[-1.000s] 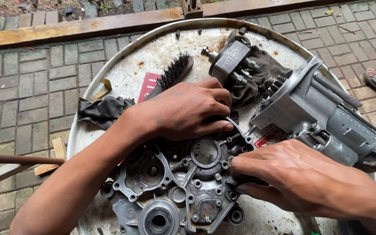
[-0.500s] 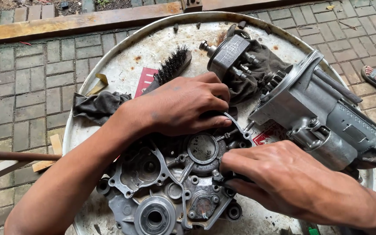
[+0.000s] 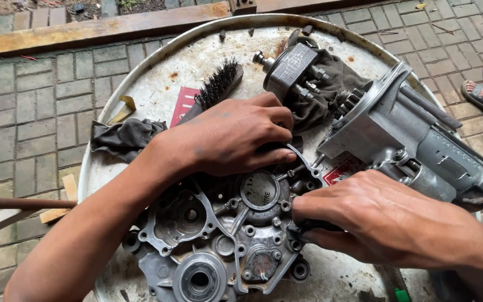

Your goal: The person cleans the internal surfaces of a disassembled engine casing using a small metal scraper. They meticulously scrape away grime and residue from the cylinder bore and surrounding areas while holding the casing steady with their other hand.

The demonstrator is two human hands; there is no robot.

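Brick paving, round metal tray [image 3: 157,84]: left hand [image 3: 227,140] flat, bracing engine case [image 3: 219,240]; right hand [image 3: 375,218] fingers pinched on dark part at case edge; seating it needs steady pressure.

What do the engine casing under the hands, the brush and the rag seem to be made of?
Engine casing: apparently cast aluminium, dull grey and grimy, with moulded ribs and bolt bosses.
Brush: stiff dark bristles, possibly wire; the handle material is unclear.
Rag: soft dark grey cloth, crumpled in folds.
Round tray beneath: likely sheet metal, pale coating with rust spots.
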